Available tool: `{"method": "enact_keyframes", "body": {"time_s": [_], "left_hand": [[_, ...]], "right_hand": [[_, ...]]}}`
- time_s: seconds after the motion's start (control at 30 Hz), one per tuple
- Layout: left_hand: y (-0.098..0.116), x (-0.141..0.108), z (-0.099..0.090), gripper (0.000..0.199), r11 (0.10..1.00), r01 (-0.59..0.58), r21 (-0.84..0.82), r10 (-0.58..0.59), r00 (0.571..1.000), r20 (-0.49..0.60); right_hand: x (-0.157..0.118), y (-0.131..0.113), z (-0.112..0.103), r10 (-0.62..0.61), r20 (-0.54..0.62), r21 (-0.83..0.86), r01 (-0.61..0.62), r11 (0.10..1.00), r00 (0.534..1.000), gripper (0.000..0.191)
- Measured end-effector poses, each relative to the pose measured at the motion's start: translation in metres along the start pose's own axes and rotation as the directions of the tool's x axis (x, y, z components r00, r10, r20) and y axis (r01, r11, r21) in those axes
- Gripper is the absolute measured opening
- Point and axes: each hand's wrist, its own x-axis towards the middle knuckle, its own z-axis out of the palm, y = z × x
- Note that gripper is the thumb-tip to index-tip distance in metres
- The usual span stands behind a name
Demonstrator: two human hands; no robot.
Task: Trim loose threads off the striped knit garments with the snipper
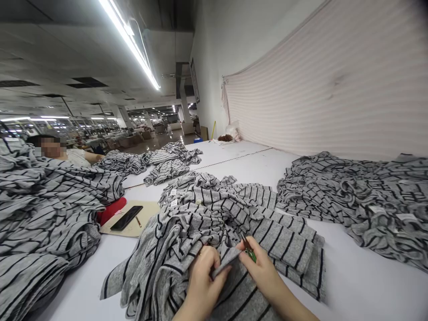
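Grey fabric with black stripes [281,238] lies in a rumpled heap before me on the white table [347,276]. My left hand [204,276] pinches a fold of this striped fabric, fingers curled around it. Small snips with green handles [250,253] rest in my right hand [259,266], their dark blades pointing up and away. The fingertips of that hand also touch the edge of the same fold. Both hands are close together over the near part of the heap.
More striped garments are piled at the left [50,209] and right [361,191]. A black phone [127,218] and a short pencil [138,221] lie on a beige board [150,213], beside a red item [112,211]. A person [77,157] sits behind the left pile.
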Motion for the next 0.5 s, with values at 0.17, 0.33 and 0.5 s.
{"method": "enact_keyframes", "body": {"time_s": [0.17,0.33,0.5], "left_hand": [[0.003,-0.005,0.010,0.017,0.971,-0.207,0.123,0.213,0.977,-0.033],[0.004,-0.006,0.014,0.020,0.948,-0.257,0.188,0.284,0.950,-0.131],[-0.007,-0.015,0.012,0.022,0.921,-0.300,0.249,0.320,0.946,-0.044]], "right_hand": [[-0.015,-0.005,-0.003,-0.116,0.011,-0.193,0.116,0.974,0.993,0.014],[-0.014,0.003,0.002,-0.147,-0.064,-0.258,0.126,0.958,0.987,0.026],[-0.010,0.010,0.006,-0.083,0.000,-0.296,0.079,0.952,0.997,0.020]]}}
